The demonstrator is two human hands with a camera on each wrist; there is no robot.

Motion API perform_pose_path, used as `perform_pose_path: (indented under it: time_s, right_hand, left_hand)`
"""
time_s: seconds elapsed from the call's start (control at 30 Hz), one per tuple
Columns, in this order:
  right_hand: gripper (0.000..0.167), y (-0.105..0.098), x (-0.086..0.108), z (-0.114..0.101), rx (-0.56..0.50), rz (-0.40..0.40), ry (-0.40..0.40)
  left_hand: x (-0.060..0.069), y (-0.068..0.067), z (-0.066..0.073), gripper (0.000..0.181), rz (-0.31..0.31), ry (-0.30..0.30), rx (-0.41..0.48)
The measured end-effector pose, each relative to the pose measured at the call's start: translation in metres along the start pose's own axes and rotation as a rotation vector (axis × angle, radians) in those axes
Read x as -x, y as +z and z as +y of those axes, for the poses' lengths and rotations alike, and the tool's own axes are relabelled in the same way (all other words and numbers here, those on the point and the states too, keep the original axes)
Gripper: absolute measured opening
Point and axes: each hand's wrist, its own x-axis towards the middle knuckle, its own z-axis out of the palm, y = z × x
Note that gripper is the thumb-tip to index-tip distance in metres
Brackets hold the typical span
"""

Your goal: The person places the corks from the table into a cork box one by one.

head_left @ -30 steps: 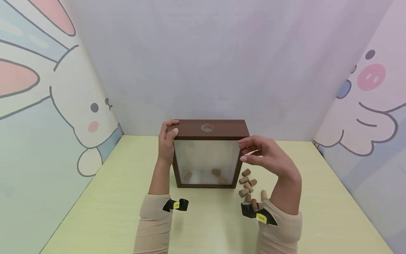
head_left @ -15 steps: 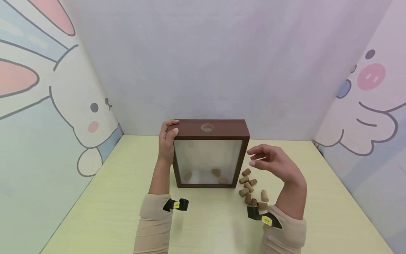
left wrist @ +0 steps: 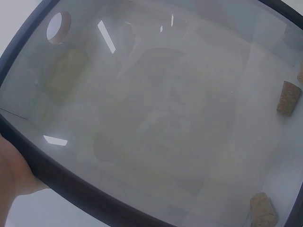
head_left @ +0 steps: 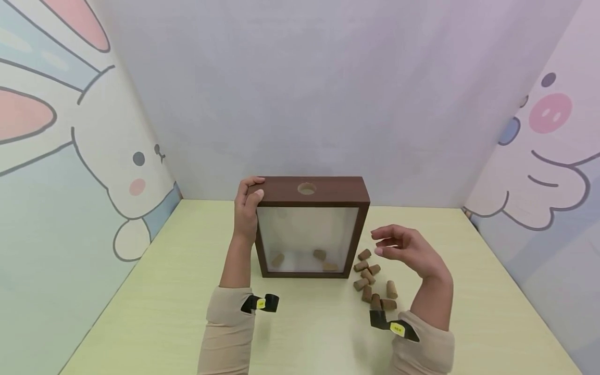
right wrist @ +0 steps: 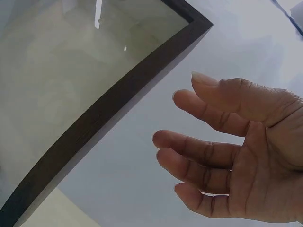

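In the head view, your pale table (head_left: 309, 333) is flanked by a rabbit panel (head_left: 112, 156) on the left and a pig panel (head_left: 548, 156) on the right, with a plain backdrop (head_left: 300, 88) behind; a black wrist device (head_left: 378, 319) on your right sleeve overlaps the near end of the lowest loose cork. The dark-framed box (head_left: 307, 232) stands upright on the table, clear face towards you, the long axis of its top running left to right, its round hole (head_left: 307, 188) facing up; three inner corks (head_left: 320, 254) lie at its bottom, while nine loose corks (head_left: 367, 276) lie at mixed angles beside its right foot. Your left hand (head_left: 247, 208) clasps the upper left corner, fingers over the top; your right hand (head_left: 412, 252) hangs to the right, near the loose corks and apart from the box, fingers loosely bent.

In the left wrist view, the clear face fills most of the picture, hole at upper left, inner corks towards the right edge; part of your left hand touches the frame at lower left.

In the right wrist view, the frame slants diagonally; your right thumb and fingers stand apart, palm bare.
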Motion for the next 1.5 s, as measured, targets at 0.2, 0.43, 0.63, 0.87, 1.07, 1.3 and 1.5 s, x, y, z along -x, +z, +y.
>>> perform_pose_path:
  time_s: [0.2, 0.43, 0.63, 0.87, 1.07, 1.3, 1.5]
  right_hand:
    - [0.040, -0.001, -0.001, 0.027, -0.067, -0.013, 0.022]
    - [0.034, -0.001, -0.008, 0.056, -0.113, 0.025, -0.014]
    - [0.037, -0.002, -0.021, 0.081, -0.083, 0.075, 0.053]
    - [0.045, -0.010, -0.040, 0.108, -0.036, 0.050, 0.170]
    - [0.046, -0.015, -0.052, 0.131, -0.026, -0.048, 0.324]
    - [0.040, -0.017, -0.057, 0.140, -0.011, -0.173, 0.321]
    - [0.038, -0.018, -0.060, 0.145, 0.039, -0.278, 0.265]
  left_hand:
    - [0.000, 0.000, -0.001, 0.035, 0.003, 0.002, -0.006]
    - [-0.001, -0.001, 0.000, 0.035, 0.002, 0.014, -0.005]
    - [-0.001, 0.000, 0.000, 0.035, 0.006, 0.011, -0.005]
    - [0.001, 0.001, 0.000, 0.037, 0.007, 0.008, -0.009]
    - [0.001, 0.001, -0.001, 0.038, 0.010, 0.011, -0.014]
    - [-0.001, 0.001, 0.000, 0.039, 0.006, 0.002, -0.015]
    - [0.000, 0.001, 0.001, 0.039, 0.006, -0.001, -0.020]
